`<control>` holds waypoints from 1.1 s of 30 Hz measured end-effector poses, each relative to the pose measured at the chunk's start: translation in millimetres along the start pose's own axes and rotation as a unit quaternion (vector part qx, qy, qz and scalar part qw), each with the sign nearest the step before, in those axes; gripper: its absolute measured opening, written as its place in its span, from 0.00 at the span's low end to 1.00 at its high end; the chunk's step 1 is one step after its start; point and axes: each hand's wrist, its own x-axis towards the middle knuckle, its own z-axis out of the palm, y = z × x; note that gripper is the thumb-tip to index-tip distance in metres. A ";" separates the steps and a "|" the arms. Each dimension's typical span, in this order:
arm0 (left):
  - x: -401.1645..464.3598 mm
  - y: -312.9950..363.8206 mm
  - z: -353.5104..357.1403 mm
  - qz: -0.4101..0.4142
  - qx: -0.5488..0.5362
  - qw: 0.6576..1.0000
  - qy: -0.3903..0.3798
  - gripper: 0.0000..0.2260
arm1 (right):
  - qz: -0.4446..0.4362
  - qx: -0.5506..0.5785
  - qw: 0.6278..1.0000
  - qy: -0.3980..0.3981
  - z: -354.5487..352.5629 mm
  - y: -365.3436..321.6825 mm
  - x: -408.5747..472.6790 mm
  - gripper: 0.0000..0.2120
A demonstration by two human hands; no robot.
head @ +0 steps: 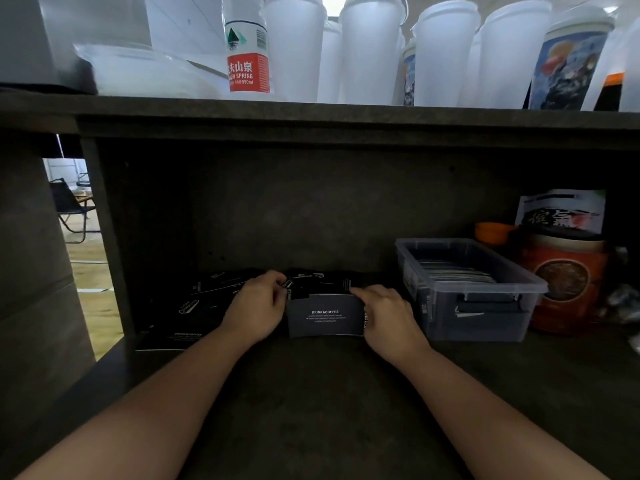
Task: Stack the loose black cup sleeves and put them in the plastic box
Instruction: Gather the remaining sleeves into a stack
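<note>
Loose black cup sleeves (pixel 207 299) are scattered on the desk (pixel 318 393) at left. A stack of sleeves (pixel 325 318) is held upright between the left hand (pixel 258 308), gripping its left edge, and the right hand (pixel 389 318), apparently pinching its right edge. The plastic box (pixel 467 289), right, is partly filled with sleeves.

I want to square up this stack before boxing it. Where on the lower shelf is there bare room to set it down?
Bare room: the dark shelf surface in front of the held stack of sleeves, between the forearms. Crowded: loose sleeves beyond the left hand; right of the right hand, the plastic box, then the orange tin.
</note>
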 end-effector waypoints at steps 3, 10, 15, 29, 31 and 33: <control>1.0 -1.8 10.4 0.050 0.080 0.986 -0.139 0.23 | 0.003 0.015 1.000 0.014 0.0 -0.9 -1.0 0.19; -0.6 5.4 7.0 0.089 0.170 0.970 -0.148 0.17 | 0.007 0.005 1.000 0.023 -3.5 -10.0 -5.3 0.15; -5.4 8.5 3.9 0.004 0.219 0.971 -0.095 0.26 | 0.000 0.016 1.000 0.027 -3.7 -7.6 -4.6 0.13; -3.1 6.7 -5.3 0.055 0.251 0.960 -0.113 0.24 | 0.006 0.018 0.999 0.039 -1.1 -5.8 -4.0 0.14; -3.5 3.6 -5.7 0.046 0.220 0.970 -0.096 0.26 | 0.009 0.017 0.999 0.040 -1.3 -5.8 -3.5 0.13; -3.9 -2.0 -6.3 0.023 0.147 0.986 -0.072 0.30 | 0.007 0.017 0.999 0.041 -1.7 -6.1 -3.5 0.13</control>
